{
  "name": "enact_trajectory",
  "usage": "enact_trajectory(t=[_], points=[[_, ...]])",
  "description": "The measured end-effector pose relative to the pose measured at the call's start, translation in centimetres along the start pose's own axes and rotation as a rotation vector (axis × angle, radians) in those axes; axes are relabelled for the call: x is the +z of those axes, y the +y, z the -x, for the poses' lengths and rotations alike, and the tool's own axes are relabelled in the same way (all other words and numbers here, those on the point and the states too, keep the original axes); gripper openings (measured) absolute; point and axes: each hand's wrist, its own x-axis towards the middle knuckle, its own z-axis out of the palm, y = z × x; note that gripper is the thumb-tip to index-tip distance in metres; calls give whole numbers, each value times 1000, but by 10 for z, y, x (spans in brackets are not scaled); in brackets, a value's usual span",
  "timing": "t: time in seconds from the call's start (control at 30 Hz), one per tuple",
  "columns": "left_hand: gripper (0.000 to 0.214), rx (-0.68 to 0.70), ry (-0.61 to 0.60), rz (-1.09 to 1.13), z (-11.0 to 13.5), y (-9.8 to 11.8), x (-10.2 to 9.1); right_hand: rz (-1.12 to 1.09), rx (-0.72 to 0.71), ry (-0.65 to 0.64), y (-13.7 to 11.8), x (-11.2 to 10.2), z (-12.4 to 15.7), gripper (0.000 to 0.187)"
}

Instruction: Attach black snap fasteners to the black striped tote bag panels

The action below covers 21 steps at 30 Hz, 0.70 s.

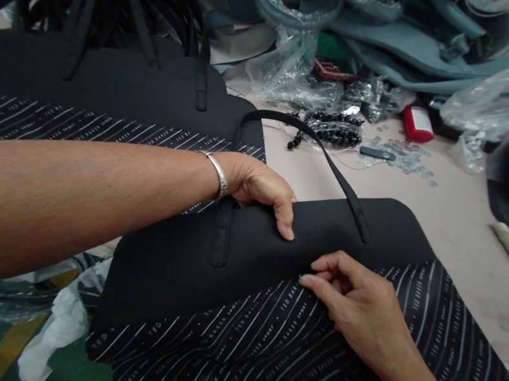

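Note:
A black bag piece [167, 252] with a strap handle [336, 166] lies before me, its lower part a black lining [262, 347] printed with white slanted lettering. My left hand [264, 189], a silver bangle at its wrist, grips the upper edge between the handle ends. Its thumb presses on the front near faint stamped marks, and the other fingers are mostly hidden behind the edge. Where the plain black band meets the lining, my right hand [357, 297] pinches with thumb and forefinger. A tiny dark bit shows at those fingertips, too small to name.
More black bag pieces [118, 89] with handles are stacked at back left. Behind lie grey-blue bags [415, 37] and clear plastic wrap [287, 70]. Small clear discs [406, 157], a dark flat tool [377, 153] and a red container [417, 123] sit on the pale table [468, 231].

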Motion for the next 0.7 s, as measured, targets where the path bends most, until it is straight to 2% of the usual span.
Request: enact_trajectory(t=[0.2,0.33,0.53,0.7], points=[[25,28,-25,-15,-2,-1,0,119,-127,94,-5,1,1,15],[24,37,-59,23,-5,-4,0,195,-241,96,-8,3,3,15],[22,8,30,100,-4,-4,7,224,-303,116,-6,6,4,17],[20,-17,36,135,0,-2,4,149,-327,106,-3,4,0,5]])
